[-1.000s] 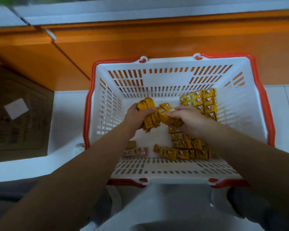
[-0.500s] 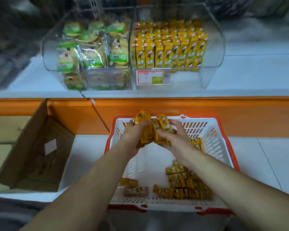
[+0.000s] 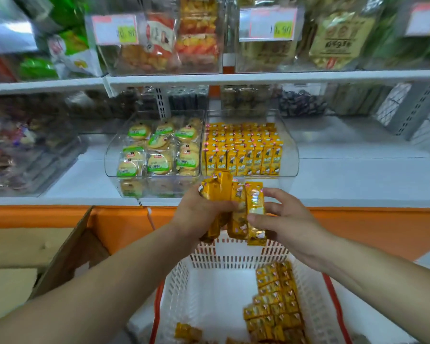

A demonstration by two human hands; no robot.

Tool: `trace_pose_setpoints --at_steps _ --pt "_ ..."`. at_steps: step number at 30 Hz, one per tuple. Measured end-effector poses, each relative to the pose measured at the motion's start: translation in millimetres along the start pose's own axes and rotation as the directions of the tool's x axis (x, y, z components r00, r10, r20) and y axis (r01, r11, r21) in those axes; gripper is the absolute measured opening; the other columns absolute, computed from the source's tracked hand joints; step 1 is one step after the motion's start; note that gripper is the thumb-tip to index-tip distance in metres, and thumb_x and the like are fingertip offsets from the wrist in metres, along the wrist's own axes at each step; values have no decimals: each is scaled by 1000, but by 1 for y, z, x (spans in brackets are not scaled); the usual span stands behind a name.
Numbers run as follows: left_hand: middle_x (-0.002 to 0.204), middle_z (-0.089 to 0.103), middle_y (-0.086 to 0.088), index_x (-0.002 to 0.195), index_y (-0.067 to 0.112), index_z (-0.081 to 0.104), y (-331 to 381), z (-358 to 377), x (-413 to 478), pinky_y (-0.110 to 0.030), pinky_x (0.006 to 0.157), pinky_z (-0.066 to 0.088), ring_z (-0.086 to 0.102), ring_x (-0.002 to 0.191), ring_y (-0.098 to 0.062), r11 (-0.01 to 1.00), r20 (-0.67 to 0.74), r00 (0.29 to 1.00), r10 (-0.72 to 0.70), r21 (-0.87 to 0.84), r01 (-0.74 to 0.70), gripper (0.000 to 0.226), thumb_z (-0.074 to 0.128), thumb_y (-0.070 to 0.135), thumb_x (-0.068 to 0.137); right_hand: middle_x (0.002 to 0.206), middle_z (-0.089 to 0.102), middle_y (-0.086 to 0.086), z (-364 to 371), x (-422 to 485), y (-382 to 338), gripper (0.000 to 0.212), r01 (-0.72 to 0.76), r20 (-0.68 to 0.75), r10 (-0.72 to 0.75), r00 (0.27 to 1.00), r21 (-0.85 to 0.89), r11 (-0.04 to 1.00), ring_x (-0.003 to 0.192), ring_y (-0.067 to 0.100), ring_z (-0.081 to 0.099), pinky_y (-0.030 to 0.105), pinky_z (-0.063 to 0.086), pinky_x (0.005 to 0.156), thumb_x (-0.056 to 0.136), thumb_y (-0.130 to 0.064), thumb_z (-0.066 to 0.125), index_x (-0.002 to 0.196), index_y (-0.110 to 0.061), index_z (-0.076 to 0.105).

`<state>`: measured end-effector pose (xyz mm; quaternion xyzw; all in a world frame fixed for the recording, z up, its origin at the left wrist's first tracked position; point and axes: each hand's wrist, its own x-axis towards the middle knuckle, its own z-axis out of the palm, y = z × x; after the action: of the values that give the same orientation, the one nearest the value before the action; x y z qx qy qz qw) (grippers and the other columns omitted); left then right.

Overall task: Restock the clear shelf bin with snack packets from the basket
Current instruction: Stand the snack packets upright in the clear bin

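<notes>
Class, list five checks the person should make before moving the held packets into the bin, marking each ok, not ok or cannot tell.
1. Grip: left hand and right hand both hold the yellow packets: ok.
2. Packets held above the basket: ok.
3. The clear bin ahead holds matching packets: ok.
4. Free room in that bin: cannot tell.
5. Held packets lined up evenly: not ok, the left ones tilt.

Two hands (image 3: pixel 199 214) (image 3: pixel 288 219), one packet bundle (image 3: pixel 253 199), one basket (image 3: pixel 233 256), two clear bins (image 3: pixel 159 188) (image 3: pixel 289 155)
</notes>
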<state>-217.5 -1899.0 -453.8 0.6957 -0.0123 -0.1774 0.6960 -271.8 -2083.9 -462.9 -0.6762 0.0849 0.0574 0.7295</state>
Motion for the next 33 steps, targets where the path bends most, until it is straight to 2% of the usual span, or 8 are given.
trace_pose_setpoints --at_steps 2,5,10,15,18,22,28,33 --pt "95 79 -11 113 14 67 4 3 3 -53 76 64 77 85 -36 1000 -30 999 15 13 -15 41 86 9 77 111 71 14 -1 1 -2 71 13 -27 -13 1000 7 1000 95 35 72 49 54 88 76 -2 81 133 -34 52" --pt "91 79 -9 112 14 68 11 0 14 -37 61 62 78 76 -27 999 -61 997 51 22 -49 39 86 10 78 120 63 16 0 14 -11 80 56 -25 -56 998 -8 998 96 36 71 47 55 84 75 -4 83 132 -49 50" --pt "83 79 -1 102 20 68 30 -16 34 -30 52 54 76 72 -21 995 -83 992 95 31 -93 31 86 16 78 100 61 2 -9 52 -37 47 217 -207 -230 951 -80 973 82 20 70 42 55 78 79 -17 82 113 -40 59" --pt "91 79 -4 108 20 67 31 -31 46 -34 62 57 78 81 -24 990 -103 986 132 55 -127 34 85 18 79 91 56 3 -37 111 -57 35 287 -253 -441 861 -473 833 68 14 55 34 50 68 83 -12 76 95 -36 54" --pt "89 78 -2 104 25 65 31 -37 53 -32 58 57 77 77 -21 986 -134 977 166 50 -161 31 84 19 80 101 64 2 -46 148 -54 37 236 -208 -445 871 -617 751 74 17 59 33 52 65 81 -13 79 100 -30 53" --pt "93 79 -4 107 22 65 27 -43 62 -30 58 59 78 80 -24 985 -110 980 168 47 -164 32 83 15 82 88 62 2 -51 190 -41 39 143 -220 -420 880 -721 678 68 17 55 22 45 63 71 -11 86 96 -21 57" --pt "89 80 4 106 25 66 21 -47 73 -23 57 59 78 79 -17 984 -66 982 178 34 -176 36 85 13 79 78 60 -5 -48 221 -25 37 104 -178 -378 909 -780 617 71 16 56 23 39 56 69 -11 89 91 -22 62" --pt "88 79 8 103 29 65 18 -46 78 -21 55 58 77 77 -14 984 -56 983 176 25 -174 35 85 14 79 72 62 -3 -43 224 -19 39 47 -189 -358 914 -828 558 69 20 60 26 41 60 67 -13 90 92 -20 61"
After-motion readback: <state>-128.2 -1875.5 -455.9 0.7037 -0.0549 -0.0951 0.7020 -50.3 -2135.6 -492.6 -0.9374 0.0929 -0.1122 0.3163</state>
